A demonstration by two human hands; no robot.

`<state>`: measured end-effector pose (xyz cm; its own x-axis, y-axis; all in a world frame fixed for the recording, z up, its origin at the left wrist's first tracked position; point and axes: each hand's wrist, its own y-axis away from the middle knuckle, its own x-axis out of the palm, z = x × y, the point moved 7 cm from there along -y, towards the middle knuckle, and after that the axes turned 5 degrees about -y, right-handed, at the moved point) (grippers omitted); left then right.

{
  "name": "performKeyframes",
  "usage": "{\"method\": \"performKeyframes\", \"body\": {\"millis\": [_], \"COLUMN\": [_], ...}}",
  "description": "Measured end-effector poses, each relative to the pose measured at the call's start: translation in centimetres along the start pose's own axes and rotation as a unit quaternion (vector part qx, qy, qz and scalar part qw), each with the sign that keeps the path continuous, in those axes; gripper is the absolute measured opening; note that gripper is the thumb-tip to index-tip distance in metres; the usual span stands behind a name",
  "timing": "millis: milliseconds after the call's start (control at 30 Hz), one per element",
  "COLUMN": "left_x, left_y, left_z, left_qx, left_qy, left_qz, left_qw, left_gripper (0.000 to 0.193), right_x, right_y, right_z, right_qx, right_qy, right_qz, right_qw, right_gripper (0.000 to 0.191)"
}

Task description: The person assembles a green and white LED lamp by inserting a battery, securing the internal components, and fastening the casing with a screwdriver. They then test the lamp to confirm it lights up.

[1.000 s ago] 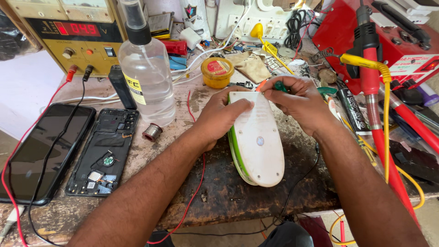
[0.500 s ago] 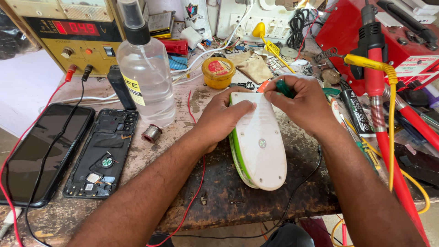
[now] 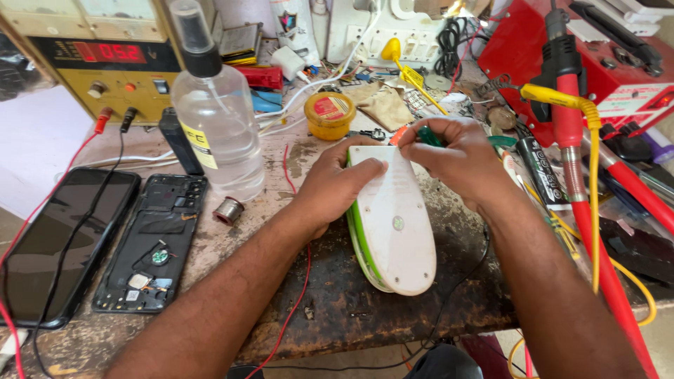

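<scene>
Lengthwise, white casing [image 3: 393, 221], rounded end nearest

My worktop [image 3: 365, 309]: worn, stained, scorched dark | daylight from the left, bright | white wall panel [image 3: 365, 21] behind | floor hidden.
</scene>
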<state>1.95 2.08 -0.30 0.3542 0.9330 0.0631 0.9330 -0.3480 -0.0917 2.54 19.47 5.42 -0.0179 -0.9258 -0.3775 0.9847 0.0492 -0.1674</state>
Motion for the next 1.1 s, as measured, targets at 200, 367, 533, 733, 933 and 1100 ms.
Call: {"method": "performKeyframes", "body": {"millis": [200,367,533,733,933,1100], "left_x": [0.0,0.3,0.7,0.4,0.1,-0.2], "left_y": [-0.1,-0.6,-0.4,-0.4,-0.4,-0.4], "left_z": [-0.3,0.4,-0.1,0.1,-0.4,-0.4], "left_qx": [0.108,0.102,0.110,0.042,0.078,0.080], "left_qy": [-0.044,-0.005,0.038,0.016,-0.034,-0.046], "left_qz": [-0.002,0.042,0.093,0.137,0.135,0.146], "left_qw": [0.993,0.994,0.989,0.990,0.987,0.985], "left_gripper": [0.036,0.035,0.041,0.038,0.035,0.036], "right_x": [0.7,2.2,2.1,1.6,0.9,-1.2], "right_y": [0.2,0.0,0.5,1.0,0.5,-0.1], "right_z": [-1.6,-2.8,-3.7,-3.7,-3.7,-2.3], "right_qx": [0.124,0.132,0.157,0.160,0.098,-0.057], "right_qy": [-0.163,-0.184,-0.197,-0.203,-0.142,-0.093], "right_qz": [0.008,0.008,0.029,0.074,0.073,0.002], "right_qw": [0.979,0.974,0.967,0.963,0.982,0.994], "right_gripper": [0.009,0.008,0.013,0.021,0.028,0.035]}}
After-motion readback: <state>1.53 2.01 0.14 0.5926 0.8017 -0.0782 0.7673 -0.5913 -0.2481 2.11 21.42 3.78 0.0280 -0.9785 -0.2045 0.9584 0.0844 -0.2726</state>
